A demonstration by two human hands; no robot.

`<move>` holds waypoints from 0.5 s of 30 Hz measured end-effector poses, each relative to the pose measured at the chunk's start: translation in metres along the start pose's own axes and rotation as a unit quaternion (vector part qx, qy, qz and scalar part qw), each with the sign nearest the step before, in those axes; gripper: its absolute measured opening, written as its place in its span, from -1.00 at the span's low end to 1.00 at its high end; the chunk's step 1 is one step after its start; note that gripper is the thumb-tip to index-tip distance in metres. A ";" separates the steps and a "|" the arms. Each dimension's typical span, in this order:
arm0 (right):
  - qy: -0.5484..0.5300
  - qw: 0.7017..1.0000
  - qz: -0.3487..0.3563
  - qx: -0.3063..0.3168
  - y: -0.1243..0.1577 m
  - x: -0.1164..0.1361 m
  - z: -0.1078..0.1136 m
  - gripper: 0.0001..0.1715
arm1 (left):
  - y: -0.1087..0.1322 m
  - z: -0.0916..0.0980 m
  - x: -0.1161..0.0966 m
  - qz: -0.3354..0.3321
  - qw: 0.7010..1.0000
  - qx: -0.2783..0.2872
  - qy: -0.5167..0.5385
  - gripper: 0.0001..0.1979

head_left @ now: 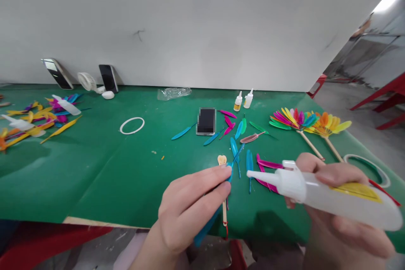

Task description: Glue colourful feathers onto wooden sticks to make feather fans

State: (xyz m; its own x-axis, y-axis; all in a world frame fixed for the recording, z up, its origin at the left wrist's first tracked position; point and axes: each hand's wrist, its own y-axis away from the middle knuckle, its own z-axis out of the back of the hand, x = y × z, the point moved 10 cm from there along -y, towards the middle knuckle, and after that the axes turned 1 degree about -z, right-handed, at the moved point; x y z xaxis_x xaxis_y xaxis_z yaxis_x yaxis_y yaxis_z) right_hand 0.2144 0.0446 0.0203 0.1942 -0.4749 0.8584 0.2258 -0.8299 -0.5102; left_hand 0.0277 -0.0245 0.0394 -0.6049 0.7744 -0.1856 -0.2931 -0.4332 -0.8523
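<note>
My left hand [194,202] pinches a blue feather [238,154] between its fingertips, with the quill pointing up and away. Under that hand lies a thin wooden stick [224,213] with a heart-shaped end [222,160] and a red string at its near end; its middle is hidden. My right hand [343,230] is wrapped around a translucent white glue bottle [335,202] with a yellow label. The bottle lies nearly level, its nozzle [261,177] aimed left toward the feather but apart from it. Loose blue feathers [249,160] and magenta feathers [268,163] lie just beyond.
Two small glue bottles [238,102] and a dark-screened device [206,121] stand or lie farther back. Two feather fans [297,119] rest at right near a white ring [381,173]. Another ring [132,118] and a feather pile [47,118] are left. A white board [202,38] borders the green table [110,185].
</note>
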 end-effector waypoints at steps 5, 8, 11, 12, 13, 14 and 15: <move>-0.085 0.994 -0.001 -0.064 -0.007 -0.005 0.013 -0.66 | 0.004 -0.002 0.013 0.043 0.999 -0.016 0.028 -0.78; -0.056 0.984 -0.084 -0.144 -0.008 -0.032 0.026 -0.66 | 0.005 -0.006 0.021 0.081 0.995 -0.017 0.057 -0.75; -0.037 0.979 -0.105 -0.170 -0.008 -0.044 0.028 -0.67 | 0.007 -0.007 0.023 0.097 0.993 -0.021 0.068 -0.74; -0.032 0.980 -0.103 -0.168 -0.008 -0.045 0.027 -0.67 | 0.007 -0.007 0.023 0.097 0.993 -0.024 0.069 -0.74; -0.027 0.981 -0.101 -0.164 -0.009 -0.046 0.026 -0.68 | 0.008 -0.007 0.023 0.096 0.993 -0.024 0.070 -0.74; -0.023 0.982 -0.101 -0.159 -0.009 -0.046 0.025 -0.69 | 0.008 -0.007 0.023 0.095 0.993 -0.024 0.071 -0.73; -0.020 0.982 -0.103 -0.155 -0.008 -0.046 0.023 -0.70 | 0.009 -0.007 0.023 0.095 0.993 -0.024 0.072 -0.73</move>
State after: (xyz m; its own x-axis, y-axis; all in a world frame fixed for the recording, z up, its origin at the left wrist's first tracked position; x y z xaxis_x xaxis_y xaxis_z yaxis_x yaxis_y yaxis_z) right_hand 0.2258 0.0802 -0.0161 0.2140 -0.2816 0.9354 -0.0364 -0.9592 -0.2805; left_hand 0.0163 -0.0075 0.0247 -0.5331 0.7405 -0.4092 -0.1471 -0.5574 -0.8171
